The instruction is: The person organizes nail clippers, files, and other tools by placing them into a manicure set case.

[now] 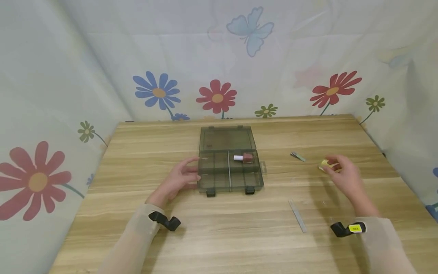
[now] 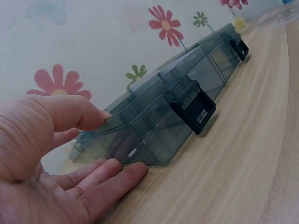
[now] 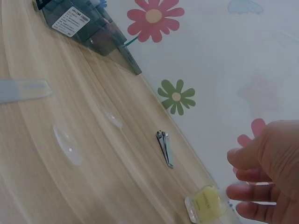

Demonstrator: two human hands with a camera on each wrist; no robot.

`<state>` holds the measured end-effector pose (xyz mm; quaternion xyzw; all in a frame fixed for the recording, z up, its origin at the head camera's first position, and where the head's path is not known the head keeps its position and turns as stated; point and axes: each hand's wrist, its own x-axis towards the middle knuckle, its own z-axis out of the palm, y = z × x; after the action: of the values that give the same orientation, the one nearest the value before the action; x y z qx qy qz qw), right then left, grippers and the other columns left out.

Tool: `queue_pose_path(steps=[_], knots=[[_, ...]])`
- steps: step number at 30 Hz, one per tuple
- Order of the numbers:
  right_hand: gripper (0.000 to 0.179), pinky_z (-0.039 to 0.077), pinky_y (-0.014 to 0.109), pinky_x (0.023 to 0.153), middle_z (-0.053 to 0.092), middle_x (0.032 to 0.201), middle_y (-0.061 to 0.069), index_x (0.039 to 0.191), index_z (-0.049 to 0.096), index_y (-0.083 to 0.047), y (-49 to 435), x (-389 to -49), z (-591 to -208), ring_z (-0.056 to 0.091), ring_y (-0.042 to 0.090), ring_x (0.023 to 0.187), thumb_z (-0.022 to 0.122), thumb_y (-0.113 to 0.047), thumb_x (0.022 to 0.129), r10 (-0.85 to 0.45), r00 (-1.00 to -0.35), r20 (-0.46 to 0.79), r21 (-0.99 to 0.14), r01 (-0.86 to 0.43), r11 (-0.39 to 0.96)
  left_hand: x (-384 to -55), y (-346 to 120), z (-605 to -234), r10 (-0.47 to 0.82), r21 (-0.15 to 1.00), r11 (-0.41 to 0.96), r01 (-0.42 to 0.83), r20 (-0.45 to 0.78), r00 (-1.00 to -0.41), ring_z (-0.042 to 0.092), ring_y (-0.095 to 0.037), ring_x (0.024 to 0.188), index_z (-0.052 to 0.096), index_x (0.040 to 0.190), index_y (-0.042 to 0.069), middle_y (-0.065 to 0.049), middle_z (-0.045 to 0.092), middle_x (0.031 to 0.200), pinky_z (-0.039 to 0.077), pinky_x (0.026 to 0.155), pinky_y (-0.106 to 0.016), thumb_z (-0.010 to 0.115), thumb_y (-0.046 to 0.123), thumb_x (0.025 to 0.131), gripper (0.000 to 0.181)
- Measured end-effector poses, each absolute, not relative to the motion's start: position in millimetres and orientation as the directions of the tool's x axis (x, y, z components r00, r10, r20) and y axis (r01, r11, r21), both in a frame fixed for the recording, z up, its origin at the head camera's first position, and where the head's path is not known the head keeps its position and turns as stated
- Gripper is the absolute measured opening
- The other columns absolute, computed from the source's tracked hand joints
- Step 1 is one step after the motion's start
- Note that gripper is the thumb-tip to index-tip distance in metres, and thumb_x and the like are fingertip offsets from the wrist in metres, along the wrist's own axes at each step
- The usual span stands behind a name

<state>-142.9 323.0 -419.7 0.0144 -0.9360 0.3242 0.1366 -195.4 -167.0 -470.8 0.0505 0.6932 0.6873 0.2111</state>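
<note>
Hovering unclenched, the right grip (image 1: 345,174) could knock the yellow bottle (image 3: 206,204) beside it by closing crookedly (left grip (image 1: 179,177) relaxed against the box (image 1: 227,139)).

this looks like a makeshift filming booth; the surrounding building cannot be told. in the head view, a creased pale sheet (image 1: 109,49) surrounds the wood-grain table (image 1: 236,239) from nine o'clock through twelve to three, printed with a blue flower (image 1: 159,93) at ten; black wrist cameras (image 1: 165,221) show at seven and four.
</note>
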Motion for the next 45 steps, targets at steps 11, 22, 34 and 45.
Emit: queue_pose_path(steps=[11, 22, 34, 45], knots=[[0.025, 0.044, 0.026, 0.059, 0.059, 0.095, 0.026, 0.105, 0.056, 0.009, 328.2, -140.9, -434.4, 0.058, 0.037, 0.082, 0.062, -0.006, 0.086, 0.192, -0.963, 0.188, -0.604, 0.041, 0.796, -189.0, -175.2, -473.0, 0.352, 0.972, 0.068, -0.226, -0.236, -0.906, 0.050, -0.036, 0.111, 0.035, 0.143, 0.020, -0.023, 0.038, 0.136, 0.052, 0.079, -0.046, 0.064, 0.000, 0.083, 0.069], [0.034, 0.044, 0.041, 0.069, 0.057, 0.099, 0.030, 0.109, 0.053, 0.011, 336.5, -152.2, -444.6, 0.058, 0.042, 0.089, 0.063, -0.011, 0.086, 0.244, -0.961, 0.127, -0.605, 0.120, 0.787, -190.7, -175.8, -475.5, 0.361, 0.970, 0.055, -0.235, -0.239, -0.902, 0.049, -0.037, 0.113, 0.034, 0.143, 0.020, -0.023, 0.038, 0.137, 0.052, 0.080, -0.046, 0.064, 0.000, 0.084, 0.069], [0.041, 0.045, 0.046, 0.073, 0.051, 0.104, 0.033, 0.109, 0.046, 0.016, 342.8, -165.7, -454.7, 0.053, 0.044, 0.094, 0.064, -0.014, 0.087, 0.226, -0.972, 0.059, -0.630, 0.140, 0.764, -192.1, -174.7, -473.0, 0.376, 0.973, 0.055, -0.224, -0.228, -0.898, 0.048, -0.039, 0.115, 0.033, 0.143, 0.020, -0.024, 0.036, 0.138, 0.051, 0.081, -0.046, 0.066, 0.004, 0.084, 0.070], [0.039, 0.043, 0.016, 0.060, 0.053, 0.101, 0.035, 0.104, 0.048, 0.016, 352.6, -168.6, -452.1, 0.056, 0.045, 0.093, 0.064, -0.016, 0.087, 0.156, -0.987, 0.045, -0.655, 0.088, 0.750, -196.5, -172.1, -471.1, 0.382, 0.972, 0.058, -0.226, -0.231, -0.895, 0.049, -0.037, 0.115, 0.035, 0.143, 0.023, -0.021, 0.037, 0.137, 0.051, 0.081, -0.046, 0.066, 0.004, 0.084, 0.069]])
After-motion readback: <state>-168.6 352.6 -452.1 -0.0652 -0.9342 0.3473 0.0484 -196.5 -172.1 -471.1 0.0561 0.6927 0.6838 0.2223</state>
